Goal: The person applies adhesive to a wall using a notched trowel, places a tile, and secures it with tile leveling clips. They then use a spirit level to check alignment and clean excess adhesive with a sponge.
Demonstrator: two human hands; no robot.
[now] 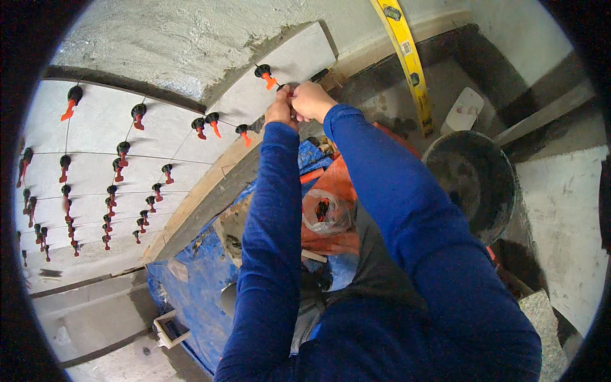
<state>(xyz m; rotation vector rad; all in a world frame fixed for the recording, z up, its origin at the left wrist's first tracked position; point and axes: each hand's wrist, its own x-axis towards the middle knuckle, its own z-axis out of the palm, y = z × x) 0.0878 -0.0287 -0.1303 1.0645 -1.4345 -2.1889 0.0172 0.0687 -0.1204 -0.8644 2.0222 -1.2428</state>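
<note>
At the lower right edge of a light grey tile (286,60), my left hand (279,112) and my right hand (313,102) meet with fingers pinched together. Both close around a small tile leveling clip, mostly hidden; only a bit of its black cap (282,87) peeks above the fingertips. Just up and left of them, another tile leveling clip (264,73), black cap with orange-red handle, sits at the tile's edge. A further tile leveling clip (242,130) stands at a joint left of my left hand.
Several clips dot the joints of the tiles (95,134) at left. A yellow spirit level (404,48) leans at the upper right. Beside it are a white trowel-like board (463,109) and a dark bucket (474,181). Below my hands lie a clear plastic bag (328,211) and blue tarp (200,270).
</note>
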